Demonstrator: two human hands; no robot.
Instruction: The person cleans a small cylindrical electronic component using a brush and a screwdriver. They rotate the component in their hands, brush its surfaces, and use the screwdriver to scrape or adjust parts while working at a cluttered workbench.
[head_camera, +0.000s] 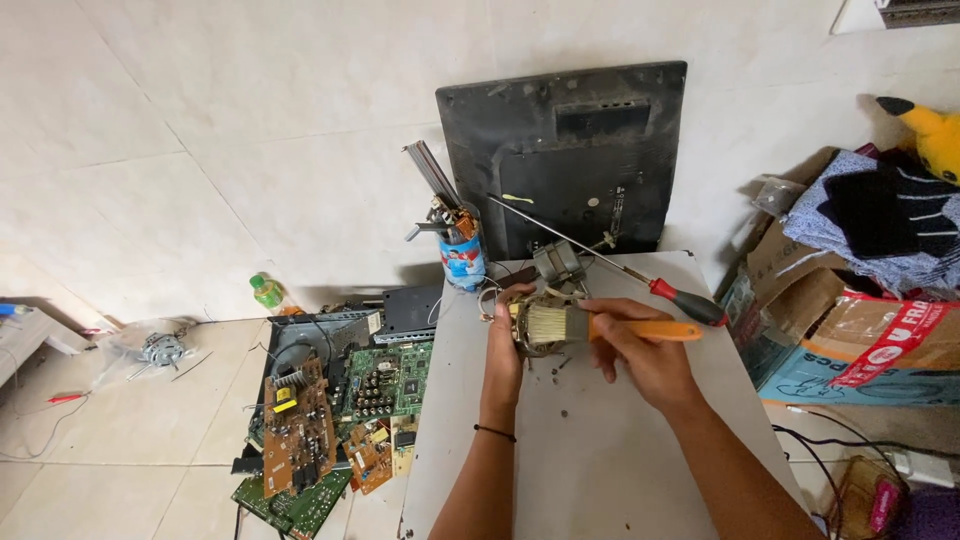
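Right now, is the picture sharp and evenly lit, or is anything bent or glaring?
Head view: soft, even daylight, no harsh glare; faint shadows under the hands on the table; the brush and motor look sharp; wide-lens distortion bends the floor tiles and wall lines near the edges.

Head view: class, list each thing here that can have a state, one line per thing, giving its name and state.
left hand: gripping the motor part, held above the table
motor part: held, bristles against it
right hand: closed on the paintbrush handle
paintbrush: held level
screwdriver: lying on the table, unheld
black panel: leaning upright against the wall
circuit boards: bare, piled on the floor
green bottle: capped, tilted
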